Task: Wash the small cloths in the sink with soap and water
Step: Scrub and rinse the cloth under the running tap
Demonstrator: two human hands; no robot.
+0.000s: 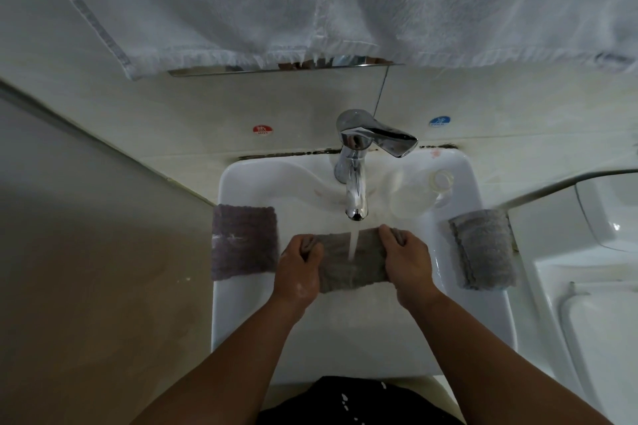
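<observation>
Now both hands, left [299, 267] and right [407, 260], grip the ends of a grey cloth [352, 264] stretched under the running faucet [354, 179], over the sink [345, 348]; two more cloths drape its left [243, 241] and right [483, 248] edges.

Stretched between left hand [297, 269] and right hand [407, 264] over the sink [345, 338] — a cloth [352, 262], under the tap [355, 183]; draped on either rim — second cloth [243, 241] left, third cloth [481, 248] right.
</observation>
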